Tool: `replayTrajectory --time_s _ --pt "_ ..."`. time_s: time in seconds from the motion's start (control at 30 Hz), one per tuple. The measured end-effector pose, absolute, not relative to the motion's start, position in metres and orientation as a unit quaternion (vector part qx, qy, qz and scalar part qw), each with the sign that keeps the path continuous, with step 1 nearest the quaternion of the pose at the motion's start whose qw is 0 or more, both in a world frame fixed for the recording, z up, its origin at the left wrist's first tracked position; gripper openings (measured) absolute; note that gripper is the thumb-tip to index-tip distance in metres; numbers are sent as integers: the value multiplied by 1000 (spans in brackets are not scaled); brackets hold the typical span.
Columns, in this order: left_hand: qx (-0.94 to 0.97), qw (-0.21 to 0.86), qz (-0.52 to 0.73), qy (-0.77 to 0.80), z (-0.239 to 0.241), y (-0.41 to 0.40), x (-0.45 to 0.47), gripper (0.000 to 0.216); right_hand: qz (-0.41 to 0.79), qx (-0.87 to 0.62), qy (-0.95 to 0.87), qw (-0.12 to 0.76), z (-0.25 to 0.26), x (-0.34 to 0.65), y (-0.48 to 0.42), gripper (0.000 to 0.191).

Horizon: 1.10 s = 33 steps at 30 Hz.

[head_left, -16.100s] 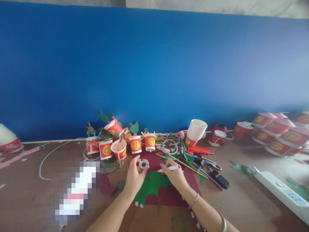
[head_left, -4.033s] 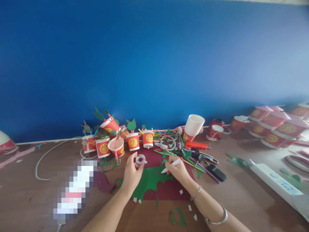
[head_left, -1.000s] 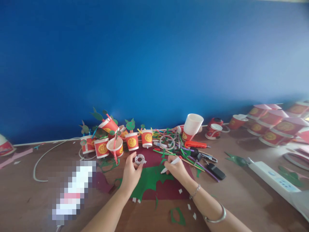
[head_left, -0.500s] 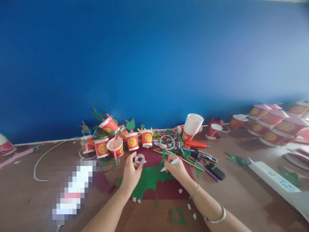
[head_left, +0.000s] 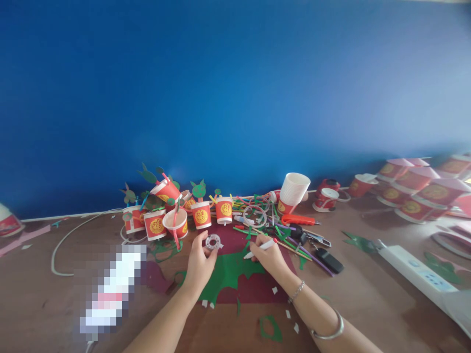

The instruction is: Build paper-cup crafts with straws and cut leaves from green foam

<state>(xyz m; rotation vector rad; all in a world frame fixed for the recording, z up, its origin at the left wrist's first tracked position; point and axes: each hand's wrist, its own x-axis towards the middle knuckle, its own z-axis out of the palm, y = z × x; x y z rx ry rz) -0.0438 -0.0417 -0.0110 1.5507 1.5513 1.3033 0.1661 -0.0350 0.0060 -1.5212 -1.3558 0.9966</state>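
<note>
Between the fingers of my left hand (head_left: 200,264) is a small clear tape roll (head_left: 213,241), held up on edge. My right hand (head_left: 270,256) is closed around a white marker (head_left: 262,248) with a red end, its tip pointing left over the green paper (head_left: 228,274). That paper has scalloped cut edges and lies on a dark red sheet (head_left: 261,289). Just beyond my left hand stand red paper cups (head_left: 200,215) with yellow emblems, some topped with green paper shapes.
A stack of white-rimmed cups (head_left: 294,189), an orange utility knife (head_left: 299,219), coloured sticks (head_left: 294,247) and a black key fob (head_left: 329,260) lie to the right. A power strip (head_left: 419,274) sits at far right. Green scraps (head_left: 271,327) lie near the front.
The marker in my right hand has shifted slightly left and up over the green paper. My left hand and the tape roll stay nearly still.
</note>
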Motion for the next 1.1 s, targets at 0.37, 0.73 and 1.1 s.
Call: replayTrajectory --time_s 0.37,0.73,1.1 --pt "583 306 476 583 -11 -42 -44 48 412 -606 -542 412 5 166 -35 18" --pt "580 314 473 584 -12 -42 -44 49 407 -612 -543 406 7 166 -35 18" --pt "584 306 474 584 -11 -42 -44 48 405 -605 -543 418 7 166 -35 21"
